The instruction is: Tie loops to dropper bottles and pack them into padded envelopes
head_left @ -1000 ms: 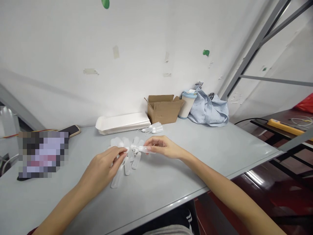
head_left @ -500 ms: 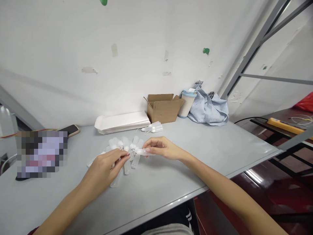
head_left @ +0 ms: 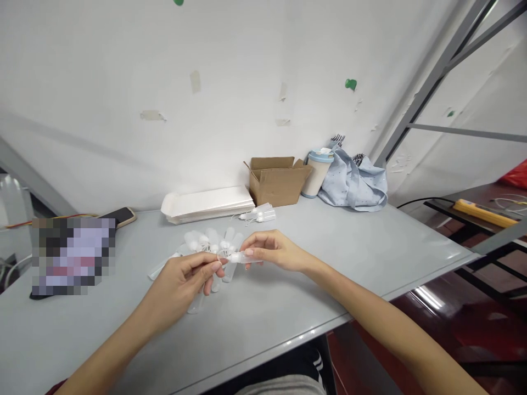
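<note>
My right hand (head_left: 269, 249) pinches a small clear plastic tube (head_left: 246, 257) with a white cap, held level just above the grey table (head_left: 349, 258). My left hand (head_left: 185, 282) is closed in a pinch at the tube's capped end, fingertips on something small and white that I cannot make out. Under and behind both hands lies a pile of several similar clear tubes (head_left: 206, 244). Two more capped tubes (head_left: 259, 214) lie further back near the box.
A stack of white flat sheets (head_left: 206, 204), an open cardboard box (head_left: 276, 181), a lidded cup (head_left: 316, 173) and a blue cloth (head_left: 354, 181) line the wall. A phone (head_left: 119, 216) and a blurred-out object (head_left: 72, 255) sit at left. The table's edge runs close on the right.
My left hand has shifted slightly right and closed in on the capped end of the tube. The right hand has stayed about where it was.
</note>
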Available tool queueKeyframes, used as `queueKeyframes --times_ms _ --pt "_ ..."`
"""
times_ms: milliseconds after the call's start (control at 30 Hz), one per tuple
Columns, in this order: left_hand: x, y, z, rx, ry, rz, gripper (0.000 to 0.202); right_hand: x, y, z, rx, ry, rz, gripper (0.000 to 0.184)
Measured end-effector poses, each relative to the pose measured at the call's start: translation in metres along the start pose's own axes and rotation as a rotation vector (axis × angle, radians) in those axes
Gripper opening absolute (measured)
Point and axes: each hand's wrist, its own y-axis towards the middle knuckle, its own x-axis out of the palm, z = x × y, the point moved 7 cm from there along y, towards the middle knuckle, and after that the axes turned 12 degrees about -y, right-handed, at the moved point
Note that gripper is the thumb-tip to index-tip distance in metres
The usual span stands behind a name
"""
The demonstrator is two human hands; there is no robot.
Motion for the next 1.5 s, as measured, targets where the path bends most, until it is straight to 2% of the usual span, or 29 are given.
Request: queueKeyframes --times_ms 267,667,800,1000,1133,1333,1500 --pt "0.003 0.002 0.0 -0.03 -0.161 -0.028 0.034 0.001 -0.001 -0.004 0.0 0.031 -0.004 0.019" --pt "0.005 0.001 -0.001 -0.038 -0.159 -0.081 0.037 0.002 -0.001 -0.005 0.013 0.022 -0.03 0.018" --pt "0.006 0.001 0.0 -0.013 -0.124 -0.088 0.036 0.0 -0.002 -0.006 -0.001 -0.044 -0.002 0.019" --pt "0.006 0.001 -0.002 0.014 -0.033 -0.02 0.034 0.002 -0.004 -0.011 -0.079 -0.208 0.082 0.02" --pt "0.011 -0.001 -0.001 0.015 -0.035 -0.046 0.036 0.003 -0.007 -0.018 -0.092 -0.33 0.125 0.018" --pt "0.007 -0.002 0.004 0.027 -0.065 -0.045 0.036 -0.006 -0.011 -0.025 -0.101 -0.195 0.139 0.022" --pt "0.012 -0.001 -0.001 0.005 -0.214 -0.107 0.033 -0.005 -0.012 -0.022 -0.086 -0.149 0.123 0.022"
